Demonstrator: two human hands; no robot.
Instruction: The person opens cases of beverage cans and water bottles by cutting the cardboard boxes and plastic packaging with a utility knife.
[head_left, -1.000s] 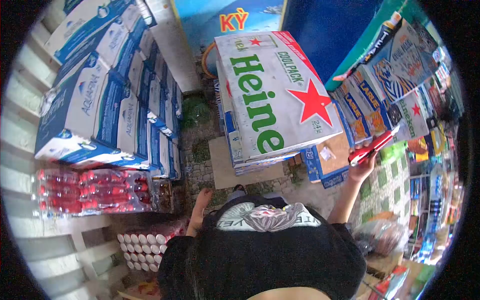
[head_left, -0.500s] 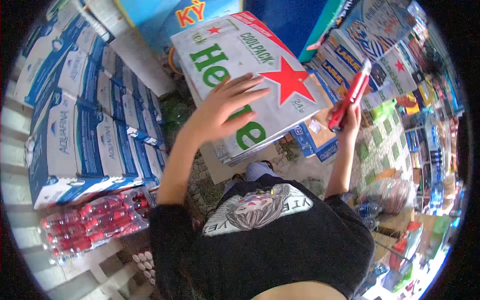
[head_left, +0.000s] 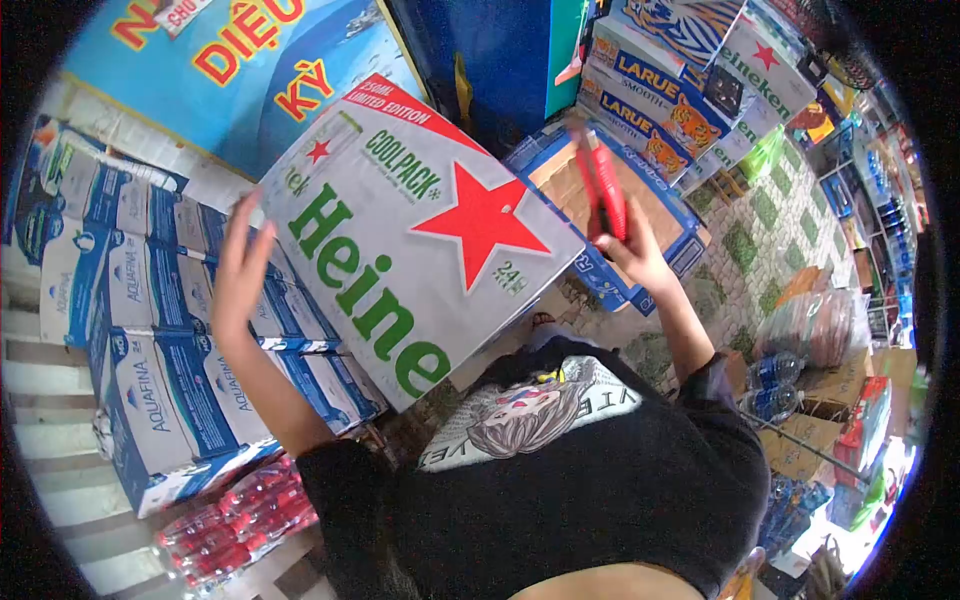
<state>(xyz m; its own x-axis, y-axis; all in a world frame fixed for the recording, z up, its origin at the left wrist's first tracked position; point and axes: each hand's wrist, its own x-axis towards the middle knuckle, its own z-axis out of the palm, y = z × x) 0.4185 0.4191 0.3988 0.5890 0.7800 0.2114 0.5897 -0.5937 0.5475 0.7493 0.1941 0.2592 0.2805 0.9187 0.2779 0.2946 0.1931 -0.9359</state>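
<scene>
A flat grey-white Heineken carton (head_left: 400,250) with a red star and green lettering lies in front of me, its printed face up. My left hand (head_left: 240,270) is at its left edge, fingers stretched out along the side and fingertips right at the upper-left corner. In my right hand (head_left: 632,255) is a red utility knife (head_left: 602,185), held by its handle and pointing up and away; its tip is blurred. This hand is just beyond the carton's right corner, over a blue-edged cardboard box (head_left: 560,170).
Stacked Aquafina cartons (head_left: 150,390) rise on the left, with shrink-wrapped red bottles (head_left: 240,525) below them. Larue cartons (head_left: 645,95) and another Heineken carton (head_left: 765,60) stand at the back right. A blue sign (head_left: 350,60) is behind. Bagged goods (head_left: 815,330) sit at right.
My left hand has moved off the printed face to the carton's left edge. The carton now sits lower and further left in view. The knife has swung to tilt leftward.
</scene>
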